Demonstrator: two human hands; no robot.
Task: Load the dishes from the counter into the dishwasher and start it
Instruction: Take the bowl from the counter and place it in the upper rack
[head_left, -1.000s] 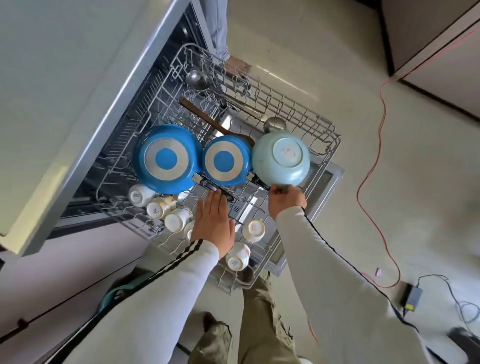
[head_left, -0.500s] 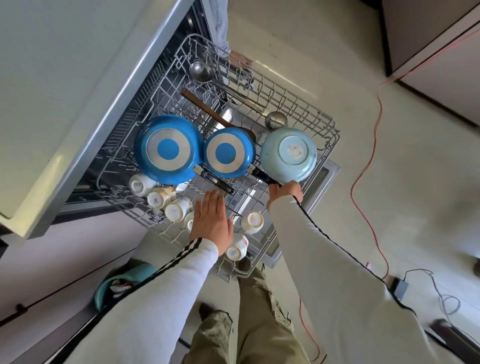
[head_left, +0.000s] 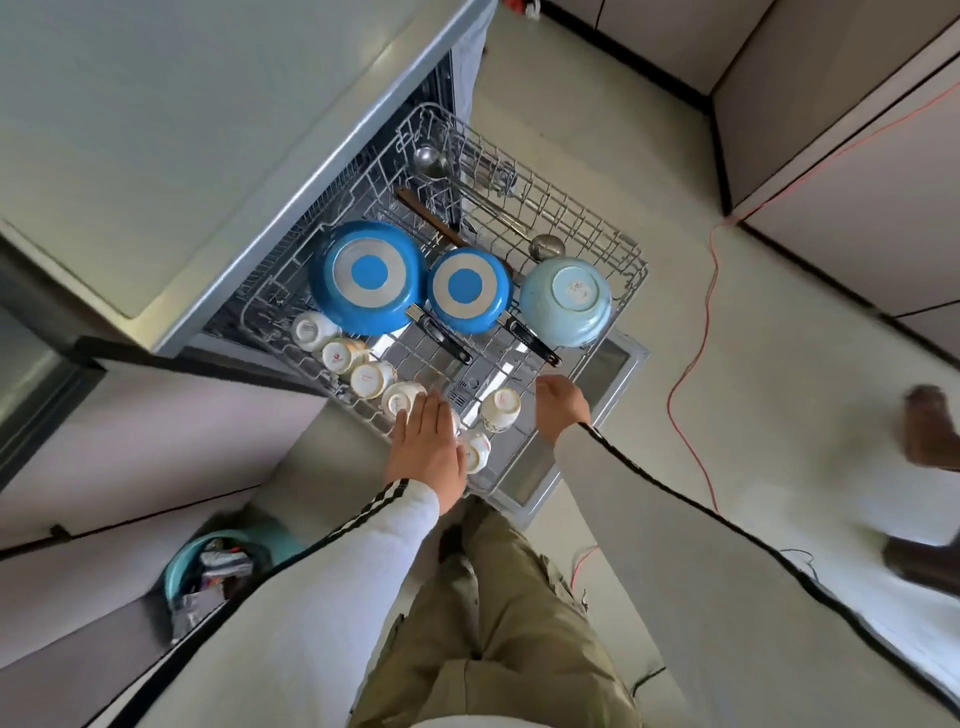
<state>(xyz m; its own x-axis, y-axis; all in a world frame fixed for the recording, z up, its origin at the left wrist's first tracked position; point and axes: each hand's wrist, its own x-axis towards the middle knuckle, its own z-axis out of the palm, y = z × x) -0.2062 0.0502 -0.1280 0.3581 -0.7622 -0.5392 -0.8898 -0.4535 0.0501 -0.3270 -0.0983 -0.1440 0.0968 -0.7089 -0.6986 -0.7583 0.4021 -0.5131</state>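
The dishwasher's rack (head_left: 621, 260) is pulled out over the open door. Bottom-up in it sit a large blue pan (head_left: 366, 275), a smaller blue pan (head_left: 467, 288) and a pale blue bowl (head_left: 566, 301). Several white cups (head_left: 366, 378) line the rack's front-left side, and one more cup (head_left: 500, 409) stands between my hands. My left hand (head_left: 428, 449) lies flat, fingers together, on the cups at the rack's front corner. My right hand (head_left: 561, 405) is at the rack's front-right rim, below the bowl and apart from it. Its fingers curl down out of sight.
Two metal ladles (head_left: 431, 161) and a wooden spoon (head_left: 431, 221) lie at the back of the rack. The grey counter (head_left: 182, 130) overhangs on the left. A teal bin (head_left: 208, 571) stands by my left leg. An orange cable (head_left: 696, 353) runs across the floor, and someone's feet (head_left: 930, 431) are at far right.
My right hand has let go of the pale blue bowl and drawn back to the rack's front rim. My left hand slid back over the front cups. The view pulled up and away.
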